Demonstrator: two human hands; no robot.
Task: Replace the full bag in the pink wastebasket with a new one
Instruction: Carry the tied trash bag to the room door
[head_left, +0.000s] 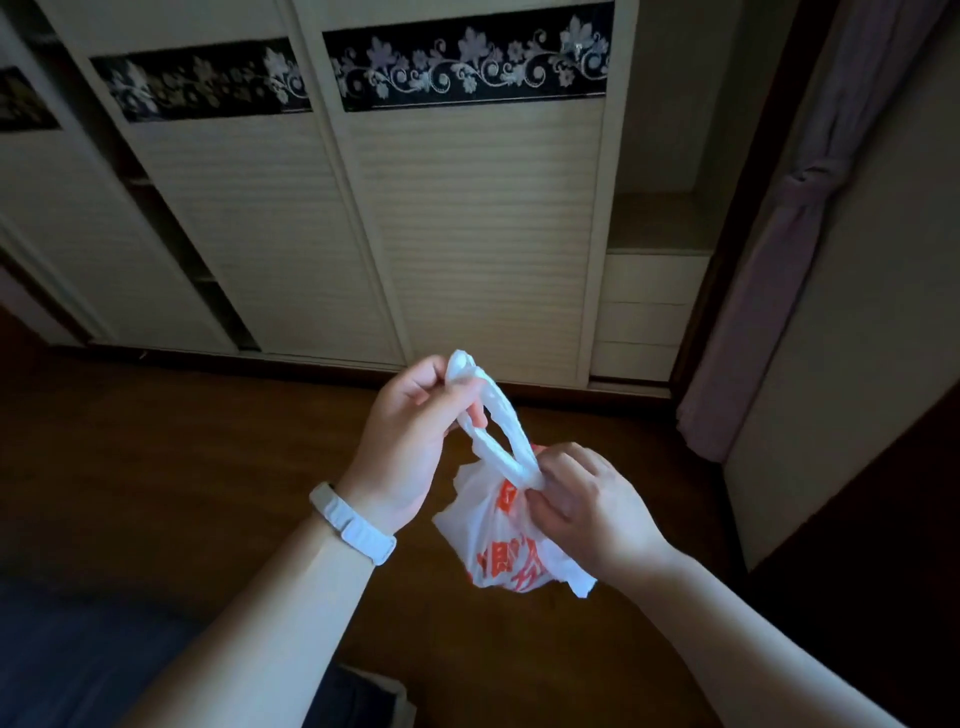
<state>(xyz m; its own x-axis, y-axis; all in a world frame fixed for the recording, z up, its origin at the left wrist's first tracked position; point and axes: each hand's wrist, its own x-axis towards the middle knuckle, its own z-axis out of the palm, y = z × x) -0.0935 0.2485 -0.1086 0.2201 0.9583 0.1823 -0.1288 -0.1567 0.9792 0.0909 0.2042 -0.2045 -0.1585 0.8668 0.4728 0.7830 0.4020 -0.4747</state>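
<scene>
Above the floor (182, 441), the bag handles (493, 421) are pinched by the left hand (410, 436) and the right hand (587, 499). If overstretched, they could be torn.

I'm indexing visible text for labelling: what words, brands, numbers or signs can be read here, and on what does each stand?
On the white plastic bag: large orange characters, too crumpled and folded to read.
On the white wristband: no text visible.
On the dark band across the wardrobe doors: only a floral pattern, no words.
Nothing in this view can be quoted as readable text.
</scene>
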